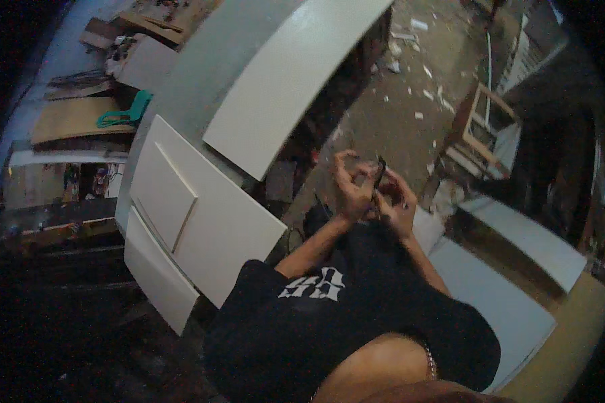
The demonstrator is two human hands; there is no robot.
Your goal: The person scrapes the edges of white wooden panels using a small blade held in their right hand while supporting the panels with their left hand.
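The bent fingers of the left hand [353, 191] and right hand [398, 209] meet around a slim dark object [381, 172]; in this dim light I can't tell which of the 2 hands actually grips it. It sits between them, in front of the person's black shirt [376, 302]. Farther left, 3 pale panels [232, 225] lie overlapping, and beyond them a long white panel [296, 87] slants across a grey-green surface [181, 84]. A green object [140, 107] stands out near its far left edge. To the right, white scraps [419, 25] litter the floor [380, 117] near a wooden-framed box [461, 124].
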